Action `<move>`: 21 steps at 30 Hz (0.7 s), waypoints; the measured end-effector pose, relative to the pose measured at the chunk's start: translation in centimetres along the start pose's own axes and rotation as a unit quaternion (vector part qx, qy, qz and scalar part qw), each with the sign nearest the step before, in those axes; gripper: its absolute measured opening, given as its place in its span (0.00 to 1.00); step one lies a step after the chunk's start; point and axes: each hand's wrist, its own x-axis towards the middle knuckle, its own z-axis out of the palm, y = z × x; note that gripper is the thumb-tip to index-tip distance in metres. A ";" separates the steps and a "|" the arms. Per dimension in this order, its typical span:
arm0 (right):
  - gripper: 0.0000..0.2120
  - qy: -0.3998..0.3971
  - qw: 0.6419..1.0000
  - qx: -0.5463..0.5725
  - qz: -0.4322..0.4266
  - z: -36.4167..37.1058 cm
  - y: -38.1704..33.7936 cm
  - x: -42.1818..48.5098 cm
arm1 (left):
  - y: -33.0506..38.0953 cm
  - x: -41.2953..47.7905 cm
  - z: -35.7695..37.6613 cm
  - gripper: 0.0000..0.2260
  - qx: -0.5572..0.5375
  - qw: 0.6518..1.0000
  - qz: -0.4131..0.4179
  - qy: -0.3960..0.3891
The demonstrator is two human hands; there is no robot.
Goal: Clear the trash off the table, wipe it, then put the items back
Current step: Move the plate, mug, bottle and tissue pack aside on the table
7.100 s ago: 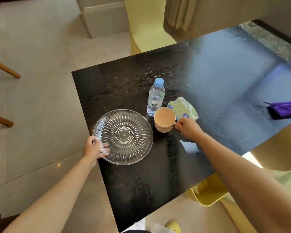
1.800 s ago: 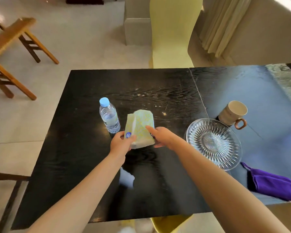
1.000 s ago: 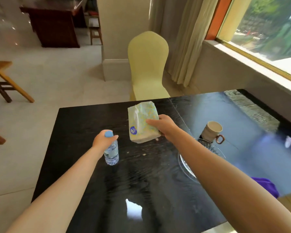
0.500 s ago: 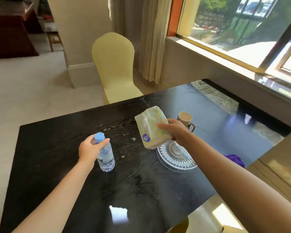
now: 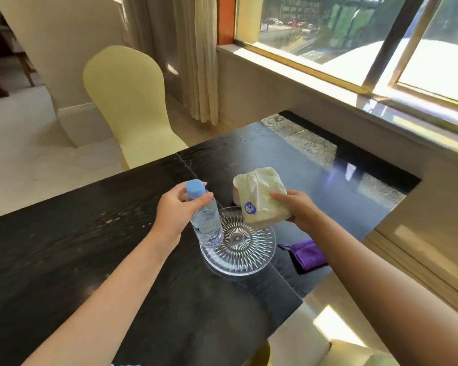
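My left hand [image 5: 175, 210] grips a small water bottle [image 5: 205, 220] with a blue cap near its neck, lifted above the left rim of the clear glass plate [image 5: 239, 249]. My right hand [image 5: 298, 210] holds a yellow-green tissue pack [image 5: 261, 200] in the air over the plate's far side. Behind the pack, a beige cup [image 5: 236, 194] shows only as a sliver. A folded purple cloth [image 5: 306, 254] lies on the black table [image 5: 77, 260] just right of the plate.
A yellow-covered chair [image 5: 130, 101] stands at the table's far side. A window ledge and wall [image 5: 328, 107] run along the right, close to the table's edge. Another yellow seat [image 5: 315, 344] sits below the near right corner.
Both hands moved right: the left hand lifted the bottle off the table to above the plate's left rim, and the right hand carried the tissue pack in front of the cup.
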 end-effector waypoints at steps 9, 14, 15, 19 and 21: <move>0.07 0.086 0.993 0.069 0.033 -12.3 2.3 9.3 | 0.1 4.5 12.3 0.15 0.037 0.998 -0.031 -0.041; 0.16 0.109 0.989 0.044 0.094 -14.6 6.3 15.3 | -1.0 6.3 16.7 0.12 0.043 0.997 -0.051 -0.044; 0.16 0.117 0.987 0.028 0.108 -14.6 7.0 16.3 | -1.2 6.6 17.4 0.12 0.041 0.997 -0.054 -0.043; 0.14 0.115 0.984 -0.024 0.136 -13.9 9.8 19.5 | -1.7 7.9 19.6 0.12 0.047 0.996 -0.069 -0.045; 0.12 0.112 0.984 -0.033 0.134 -13.5 10.8 20.7 | -2.0 8.4 20.6 0.13 0.044 0.996 -0.072 -0.043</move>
